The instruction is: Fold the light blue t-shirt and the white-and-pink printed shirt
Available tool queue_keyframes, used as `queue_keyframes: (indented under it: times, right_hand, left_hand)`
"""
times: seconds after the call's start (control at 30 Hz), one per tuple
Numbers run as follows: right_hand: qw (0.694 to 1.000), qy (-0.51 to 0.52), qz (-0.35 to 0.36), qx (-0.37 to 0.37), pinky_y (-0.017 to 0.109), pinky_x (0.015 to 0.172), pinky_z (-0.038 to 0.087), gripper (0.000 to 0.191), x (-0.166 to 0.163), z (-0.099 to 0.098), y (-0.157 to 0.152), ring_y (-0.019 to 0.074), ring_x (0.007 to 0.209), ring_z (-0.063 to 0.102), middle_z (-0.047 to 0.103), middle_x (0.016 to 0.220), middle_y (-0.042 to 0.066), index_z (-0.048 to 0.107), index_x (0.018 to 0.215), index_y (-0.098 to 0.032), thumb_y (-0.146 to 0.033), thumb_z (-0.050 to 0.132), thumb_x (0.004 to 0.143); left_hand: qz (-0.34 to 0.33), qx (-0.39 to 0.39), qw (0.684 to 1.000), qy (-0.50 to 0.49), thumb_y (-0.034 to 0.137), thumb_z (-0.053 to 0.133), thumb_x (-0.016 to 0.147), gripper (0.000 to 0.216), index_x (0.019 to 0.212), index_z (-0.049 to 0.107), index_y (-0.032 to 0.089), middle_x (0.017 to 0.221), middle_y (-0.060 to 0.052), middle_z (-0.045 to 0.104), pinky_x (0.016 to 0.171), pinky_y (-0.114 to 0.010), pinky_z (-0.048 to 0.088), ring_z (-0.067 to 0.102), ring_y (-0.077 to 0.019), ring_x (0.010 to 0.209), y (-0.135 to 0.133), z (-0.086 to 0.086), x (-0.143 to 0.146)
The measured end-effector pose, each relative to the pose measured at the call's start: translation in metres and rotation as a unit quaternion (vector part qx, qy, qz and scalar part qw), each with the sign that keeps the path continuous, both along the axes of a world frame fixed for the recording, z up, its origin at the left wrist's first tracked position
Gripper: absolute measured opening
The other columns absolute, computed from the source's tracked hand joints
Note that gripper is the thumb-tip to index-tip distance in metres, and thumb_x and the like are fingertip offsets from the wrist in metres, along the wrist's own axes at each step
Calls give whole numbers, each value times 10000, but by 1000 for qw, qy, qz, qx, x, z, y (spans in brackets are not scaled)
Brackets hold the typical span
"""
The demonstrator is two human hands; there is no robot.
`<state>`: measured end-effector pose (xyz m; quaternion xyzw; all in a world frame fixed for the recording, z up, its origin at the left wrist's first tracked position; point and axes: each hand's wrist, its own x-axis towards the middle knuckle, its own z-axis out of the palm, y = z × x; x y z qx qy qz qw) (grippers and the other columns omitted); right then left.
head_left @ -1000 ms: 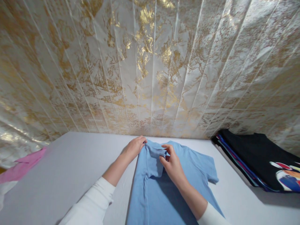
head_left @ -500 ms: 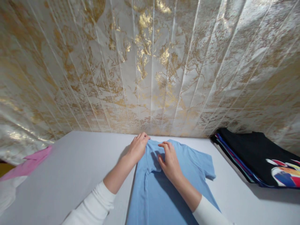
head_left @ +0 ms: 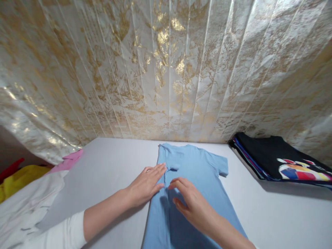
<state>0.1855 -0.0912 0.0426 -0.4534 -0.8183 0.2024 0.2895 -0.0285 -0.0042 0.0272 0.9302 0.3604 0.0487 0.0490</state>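
Observation:
A light blue T-shirt (head_left: pixel 192 173) lies on the white table (head_left: pixel 109 162), its left side folded in and its right sleeve spread out. My left hand (head_left: pixel 146 183) rests flat on the shirt's folded left edge, fingers stretched out. Just to its right, my right hand (head_left: pixel 190 204) lies flat on the middle of the shirt, fingers extended. Neither hand holds anything.
A stack of folded dark shirts (head_left: pixel 280 159) with a colourful print on top sits at the right. Pink (head_left: pixel 68 160), white (head_left: pixel 28 204) and yellow (head_left: pixel 19 174) garments lie at the left edge. A gold-and-white patterned wall (head_left: pixel 166 69) rises behind the table.
Both hands have let go of the collar area and slid down toward me, now lying flat on the shirt. The view has shifted so more of the left-hand garments shows.

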Motion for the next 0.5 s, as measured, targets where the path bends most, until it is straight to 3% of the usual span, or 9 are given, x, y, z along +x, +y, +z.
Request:
queue_keyframes:
  times: [0.17,0.3,0.5]
  right_hand:
    - [993,-115,6,-34,485,1098,322,496,-6,-27,-34,289,1381,346,389,1503,119,495,1357,-201,-197,550,863]
    - [985,-168,23,-39,509,1136,259,572,-2,-37,-38,294,1423,257,268,1550,86,395,1455,-223,-305,525,905]
    - [984,-173,33,-4,523,1131,265,588,3,-39,-40,300,1419,267,257,1548,77,348,1478,-265,-375,520,927]
  left_hand:
    - [20,-19,999,33,447,340,1009,572,1518,180,242,1572,-74,200,1138,-439,200,175,-227,1452,-26,-16,-18]
    - [2,1,1000,26,448,384,996,595,1519,159,274,1570,-66,211,1141,-439,198,170,-227,1453,-23,-17,-28]
    - [9,-2,1000,17,321,438,978,532,1486,288,272,1564,-68,251,1128,-459,215,159,-245,1455,-34,-7,-24]
